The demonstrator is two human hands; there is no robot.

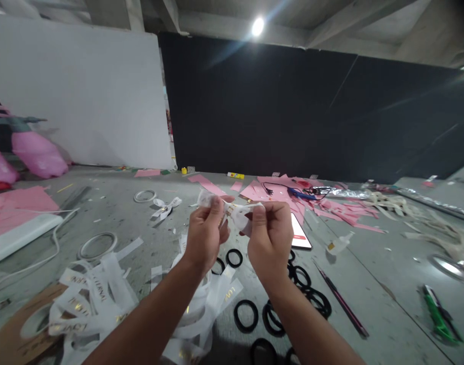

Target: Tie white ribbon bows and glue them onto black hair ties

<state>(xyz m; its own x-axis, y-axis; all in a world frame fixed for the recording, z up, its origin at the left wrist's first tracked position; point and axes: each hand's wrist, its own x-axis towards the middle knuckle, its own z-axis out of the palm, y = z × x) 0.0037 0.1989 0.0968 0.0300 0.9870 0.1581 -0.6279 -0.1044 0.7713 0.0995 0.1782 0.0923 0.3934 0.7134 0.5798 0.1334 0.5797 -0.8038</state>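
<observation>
Head view: both hands up at centre, over a grey tabletop (114,203). Left hand (208,228) closed in a pinch, thumb against fingers, on one side of a white ribbon bow (239,218) with gold marks at its middle. Right hand (270,233) also pinched, thumb over curled fingers, gripping the bow's other end. Bow is off the table, between the hands. Below, black elastic rings (235,317) lie loose, some overlapping. Lettered white ribbon strips (106,284) heaped lower left, partly over a brown cardboard reel (6,334). Another bow (164,208) lies beyond, left of the hands. Right side: phone (302,238) partly behind right hand, small bottle (337,245), slim dark tool (342,300), green-handled cutter (439,317). Pink sheets (262,190) near the black wall panel (293,111).
</observation>
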